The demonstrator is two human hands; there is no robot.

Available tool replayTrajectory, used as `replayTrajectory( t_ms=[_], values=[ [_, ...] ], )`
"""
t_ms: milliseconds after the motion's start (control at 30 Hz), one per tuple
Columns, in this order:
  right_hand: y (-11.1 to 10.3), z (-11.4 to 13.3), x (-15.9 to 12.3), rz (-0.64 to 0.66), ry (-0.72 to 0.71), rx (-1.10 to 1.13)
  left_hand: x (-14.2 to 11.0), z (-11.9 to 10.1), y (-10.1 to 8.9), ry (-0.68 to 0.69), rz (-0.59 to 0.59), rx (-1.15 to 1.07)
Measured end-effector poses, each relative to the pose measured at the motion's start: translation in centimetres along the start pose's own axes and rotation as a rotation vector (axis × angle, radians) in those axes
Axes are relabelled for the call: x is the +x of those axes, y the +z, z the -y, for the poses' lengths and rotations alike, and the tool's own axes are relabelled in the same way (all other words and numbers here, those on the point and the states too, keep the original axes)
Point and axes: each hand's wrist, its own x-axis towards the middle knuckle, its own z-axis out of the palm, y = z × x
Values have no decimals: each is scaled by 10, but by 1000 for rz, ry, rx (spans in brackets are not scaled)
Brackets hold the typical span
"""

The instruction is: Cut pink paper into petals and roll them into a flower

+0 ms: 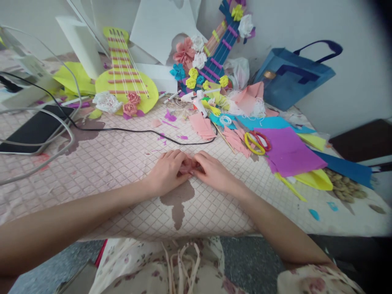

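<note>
My left hand (168,171) and my right hand (213,172) meet over the table, close to its front edge. Fingers of both are pinched together around a small piece of pink paper (186,167), mostly covered by them. Strips of pink paper (202,125) lie beyond the hands, beside a white glue gun (199,103). To the right, scissors (258,143) with red and yellow handles rest against a purple paper sheet (289,150).
A yellow paper guitar (125,83) and a blue one (217,61), both with paper flowers, lean at the back. A black cable (131,130) crosses the patterned tablecloth (122,163). A phone (33,130) lies left; a blue bag (294,77) stands back right.
</note>
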Motion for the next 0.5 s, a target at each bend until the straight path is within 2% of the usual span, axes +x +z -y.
replayTrajectory(
  t_ms=[200, 333, 500],
  values=[
    [-3, -8, -1, -57, 88, -15, 1, 2, 2, 0, 1, 7],
    [-8, -16, 3, -90, 85, 28, 1, 1, 1, -32, 11, -29],
    [-9, -20, 12, -191, 71, 71, 2, -1, 0, -95, -87, -142]
  ],
)
